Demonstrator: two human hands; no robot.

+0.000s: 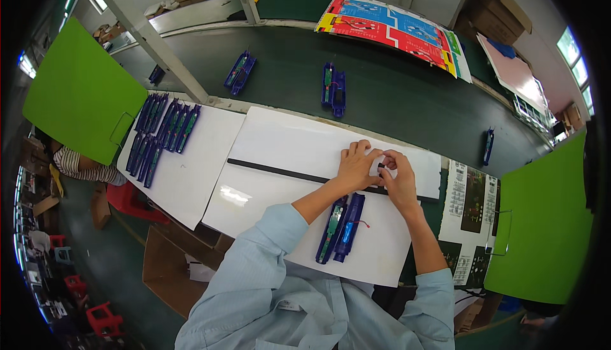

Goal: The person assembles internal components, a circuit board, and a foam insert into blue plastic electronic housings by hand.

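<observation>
Over the white board [286, 200], my two hands meet at a long black strip [280, 169] that lies across it. My right hand [400, 181] pinches a small black piece [381, 167] between thumb and fingers. Close against it, my left hand [356, 165] has its fingers bent and its thumb toward the same spot; what its fingertips grip is hidden. Just below the hands lie two halves of a blue casing: one half [331, 230] holds a green circuit board, the other half [349, 229] shows a light-blue part and a red wire.
Several blue casings with green boards [172, 127] stand in rows at the left. More blue casings [333, 89] lie spaced along the dark green conveyor [286, 63] ahead. Bright green panels [83, 92] flank me on both sides. Printed sheets [394, 32] lie beyond the conveyor.
</observation>
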